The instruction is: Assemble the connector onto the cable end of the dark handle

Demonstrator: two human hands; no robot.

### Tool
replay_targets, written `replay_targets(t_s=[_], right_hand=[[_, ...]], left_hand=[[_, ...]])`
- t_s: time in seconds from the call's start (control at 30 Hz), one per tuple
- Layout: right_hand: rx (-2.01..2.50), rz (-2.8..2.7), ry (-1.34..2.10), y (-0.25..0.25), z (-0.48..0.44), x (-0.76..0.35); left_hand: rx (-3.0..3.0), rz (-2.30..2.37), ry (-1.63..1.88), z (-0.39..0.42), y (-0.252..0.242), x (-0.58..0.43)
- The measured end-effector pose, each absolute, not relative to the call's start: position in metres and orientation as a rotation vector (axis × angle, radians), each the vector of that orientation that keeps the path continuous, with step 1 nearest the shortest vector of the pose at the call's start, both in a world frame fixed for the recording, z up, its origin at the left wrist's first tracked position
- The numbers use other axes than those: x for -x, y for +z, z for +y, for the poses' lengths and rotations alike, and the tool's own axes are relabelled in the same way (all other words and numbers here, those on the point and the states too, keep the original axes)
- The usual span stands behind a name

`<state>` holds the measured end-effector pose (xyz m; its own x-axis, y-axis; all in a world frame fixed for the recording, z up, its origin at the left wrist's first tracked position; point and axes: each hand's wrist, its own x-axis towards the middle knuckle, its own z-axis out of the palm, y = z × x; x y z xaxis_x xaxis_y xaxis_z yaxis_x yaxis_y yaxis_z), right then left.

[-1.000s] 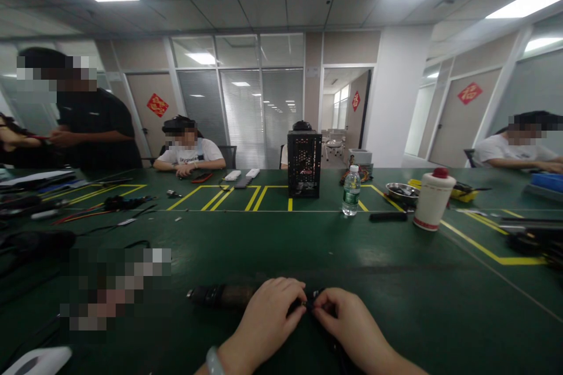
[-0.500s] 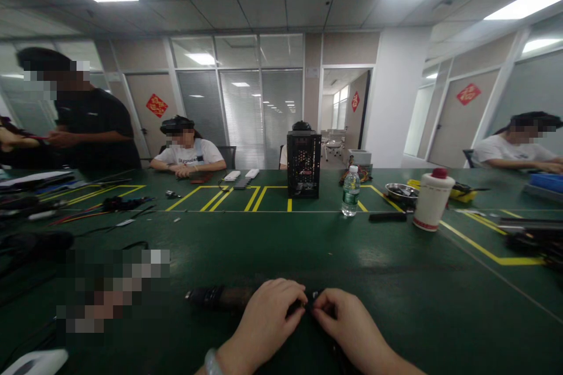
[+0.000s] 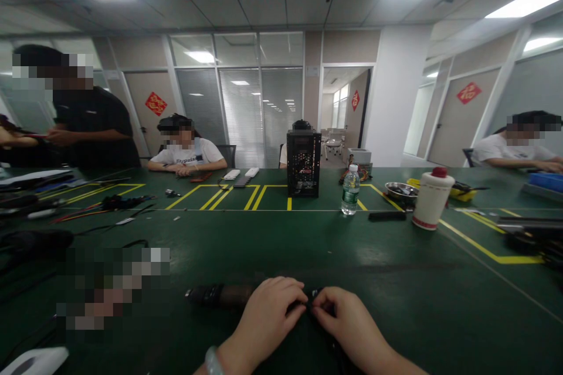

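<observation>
A dark cylindrical tool, by its shape an electric screwdriver (image 3: pixel 224 296), lies across the near part of the green table, its narrow metal tip pointing left. My left hand (image 3: pixel 275 310) is closed over its right-hand part, which the palm hides. Thumb and fingers of that hand meet at the tool's right end. My right hand (image 3: pixel 345 316) is closed in a pinch close beside the left fingertips, on a small black piece that looks like a cable end (image 3: pixel 314 293). The fingers cover most of this piece. A dark cord runs down beneath the right wrist.
Beyond my hands stand a black computer case (image 3: pixel 303 164), a water bottle (image 3: pixel 350 190) and a white bottle with red cap (image 3: pixel 433 199). A metal bowl (image 3: pixel 401 190) is at right. Cables (image 3: pixel 118 204) lie left. Several people are around the table (image 3: pixel 264 240).
Both hands stay at the same place, with only slight finger movement. The view has shifted very slightly. The tool lies where it was.
</observation>
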<state>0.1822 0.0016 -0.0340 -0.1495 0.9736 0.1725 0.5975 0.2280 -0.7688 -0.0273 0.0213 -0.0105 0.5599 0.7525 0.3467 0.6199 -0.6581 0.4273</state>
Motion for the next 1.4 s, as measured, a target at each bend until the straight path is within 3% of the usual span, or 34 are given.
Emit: replay_targets(t_s=[1.4], right_hand=[[1.448,-1.845,0.72,-0.0334,0.0011,-0.1809]], left_hand=[[-2.546,1.128,0.745,0.0177,-0.0056,0.0274]])
